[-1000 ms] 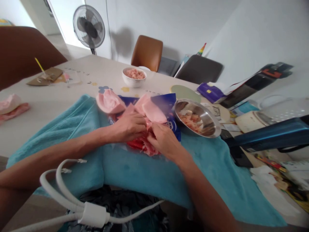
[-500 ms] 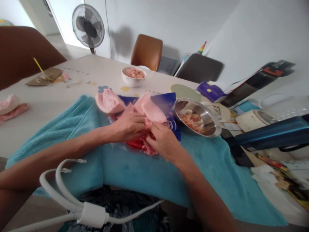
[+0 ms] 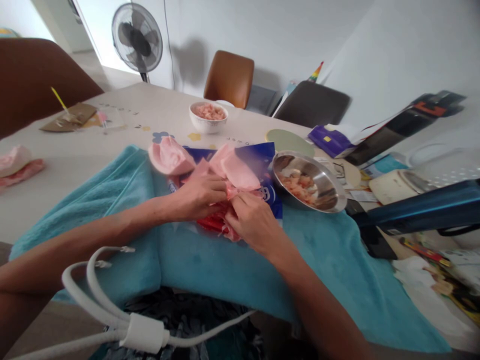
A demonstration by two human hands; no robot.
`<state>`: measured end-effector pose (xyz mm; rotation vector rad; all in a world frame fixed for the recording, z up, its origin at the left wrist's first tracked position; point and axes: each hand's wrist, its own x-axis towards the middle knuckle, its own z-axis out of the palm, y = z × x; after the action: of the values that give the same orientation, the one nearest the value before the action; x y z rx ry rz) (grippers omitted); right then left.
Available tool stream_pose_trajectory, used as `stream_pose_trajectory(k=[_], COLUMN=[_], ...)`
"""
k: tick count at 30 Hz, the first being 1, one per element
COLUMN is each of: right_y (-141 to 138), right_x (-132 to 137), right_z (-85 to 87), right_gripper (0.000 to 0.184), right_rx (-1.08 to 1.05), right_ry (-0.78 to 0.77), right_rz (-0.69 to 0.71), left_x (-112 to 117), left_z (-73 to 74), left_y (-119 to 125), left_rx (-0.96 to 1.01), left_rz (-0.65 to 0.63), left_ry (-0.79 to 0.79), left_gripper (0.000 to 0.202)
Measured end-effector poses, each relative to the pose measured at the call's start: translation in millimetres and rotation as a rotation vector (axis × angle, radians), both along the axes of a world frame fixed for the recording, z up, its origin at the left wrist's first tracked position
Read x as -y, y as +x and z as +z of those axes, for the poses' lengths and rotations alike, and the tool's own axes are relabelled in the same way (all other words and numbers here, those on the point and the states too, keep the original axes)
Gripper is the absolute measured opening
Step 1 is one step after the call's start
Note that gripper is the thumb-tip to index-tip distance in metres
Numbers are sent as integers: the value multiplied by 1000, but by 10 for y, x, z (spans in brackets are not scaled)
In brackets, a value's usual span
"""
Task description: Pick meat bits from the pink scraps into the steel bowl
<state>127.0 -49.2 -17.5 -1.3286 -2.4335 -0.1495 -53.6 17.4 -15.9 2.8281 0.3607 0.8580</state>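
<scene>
Over a blue plastic bag (image 3: 268, 151), both my hands are closed at the fingertips on a reddish-pink pomelo segment (image 3: 231, 191). My left hand (image 3: 198, 196) pinches it from the left, my right hand (image 3: 253, 219) from the right, close together; the fingers partly cover it. Thick pink pieces of pomelo peel (image 3: 171, 157) lie just beyond the hands. Red wrapping and pale pink shreds of membrane show below my fingers. Right of the bag, a tilted steel bowl (image 3: 335, 192) holds loose pink pulp.
A teal towel (image 3: 221, 270) covers the near table edge. Farther back stands a white bowl (image 3: 208, 125) heaped with pulp. More peel (image 3: 15, 162) lies at far left. A white cable (image 3: 144, 332) hangs in front of me. A dark blue box (image 3: 423, 207) and clutter sit right.
My right hand has shifted very slightly at the segment. Both hands keep their pinch; the view has moved a little.
</scene>
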Motion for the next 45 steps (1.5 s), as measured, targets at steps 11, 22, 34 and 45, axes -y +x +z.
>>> stream_pose_trajectory(k=[11, 22, 34, 45], right_y=[25, 195, 82, -46], right_x=[-120, -188, -138, -187], right_z=[-40, 80, 112, 95], right_gripper=[14, 13, 15, 16], right_rx=[-302, -698, -1014, -1672], right_ry=[-188, -455, -291, -615], right_rz=[-134, -196, -56, 51], left_x=[-6, -131, -90, 66], left_z=[-4, -37, -74, 27], left_y=[2, -117, -60, -5], left_rx=[25, 4, 30, 56], left_rz=[-79, 78, 98, 180], left_ry=[70, -114, -245, -340], left_gripper=[27, 13, 25, 13])
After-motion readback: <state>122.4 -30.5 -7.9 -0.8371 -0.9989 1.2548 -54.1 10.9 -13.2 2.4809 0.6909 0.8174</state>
